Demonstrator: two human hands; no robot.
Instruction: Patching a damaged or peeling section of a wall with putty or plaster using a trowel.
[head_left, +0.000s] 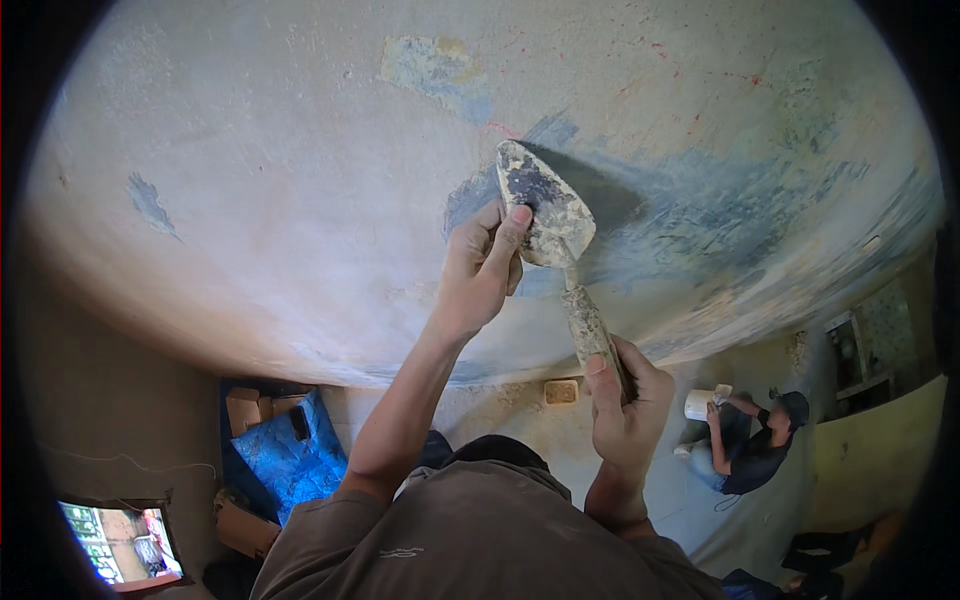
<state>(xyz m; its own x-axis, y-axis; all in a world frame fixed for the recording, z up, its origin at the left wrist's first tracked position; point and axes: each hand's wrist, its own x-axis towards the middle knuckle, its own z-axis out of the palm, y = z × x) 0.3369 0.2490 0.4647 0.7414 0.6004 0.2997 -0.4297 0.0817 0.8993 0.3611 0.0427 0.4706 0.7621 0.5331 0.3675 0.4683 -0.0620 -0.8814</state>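
Observation:
A trowel with a pointed, plaster-crusted blade [560, 215] is held up close to a wall [300, 150]. My right hand [627, 400] is wrapped round its mottled handle [588, 325], thumb along the top. Higher up, my left hand [487, 262] pinches the left edge of the blade, its thumb lying on the face and the other fingers curled behind. Dark and pale dried patches cover the metal. Behind the blade, the wall carries a rough blue-grey patch [700, 215], and the trowel casts a shadow there.
At the lower right a co-worker [760, 440] in a dark cap crouches by a white bucket [699, 404]. A small yellowish tray [561, 392] is on the floor below the wall. Blue sheeting [290, 455] and cardboard boxes [245, 527] lie at the lower left, near a bright window [122, 543].

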